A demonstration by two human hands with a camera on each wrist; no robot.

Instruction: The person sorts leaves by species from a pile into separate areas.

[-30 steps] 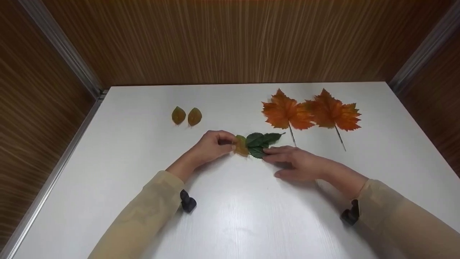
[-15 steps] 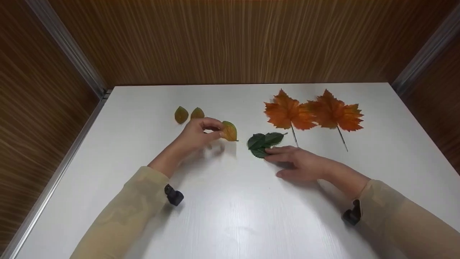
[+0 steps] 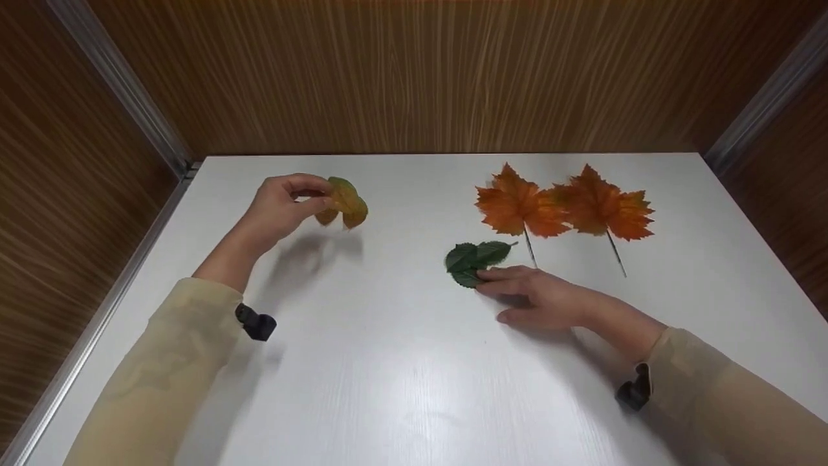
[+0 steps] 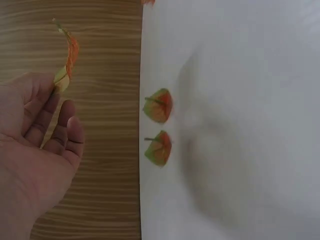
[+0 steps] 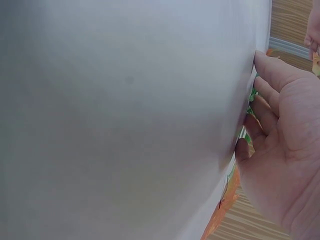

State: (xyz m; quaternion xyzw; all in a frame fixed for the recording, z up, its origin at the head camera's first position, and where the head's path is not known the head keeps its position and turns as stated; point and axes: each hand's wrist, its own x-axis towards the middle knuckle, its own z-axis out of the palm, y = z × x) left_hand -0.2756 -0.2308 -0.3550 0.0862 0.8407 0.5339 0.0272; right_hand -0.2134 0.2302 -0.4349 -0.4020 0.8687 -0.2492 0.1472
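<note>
In the head view my left hand (image 3: 275,210) is at the back left, pinching a yellow-green leaf (image 3: 343,192) between thumb and fingers above the table. Behind that leaf, two small green-brown leaves are partly covered; the left wrist view shows both, one leaf (image 4: 159,106) and a second leaf (image 4: 159,149), lying apart on the white surface. Right of centre, my right hand (image 3: 546,299) rests on the table with extended fingers, its fingertips touching a cluster of dark green leaves (image 3: 462,257). In the right wrist view the hand (image 5: 292,130) mostly hides the green leaves.
Two orange maple leaves, one on the left (image 3: 521,200) and one on the right (image 3: 601,199), lie with their stems at the back right of the white table (image 3: 401,362). Wood-grain panels (image 3: 414,77) stand behind the table and at its sides.
My left hand has lifted the yellow-green leaf away from beside the dark green ones and carried it left and back, over the two small leaves. My right hand has stayed in place.
</note>
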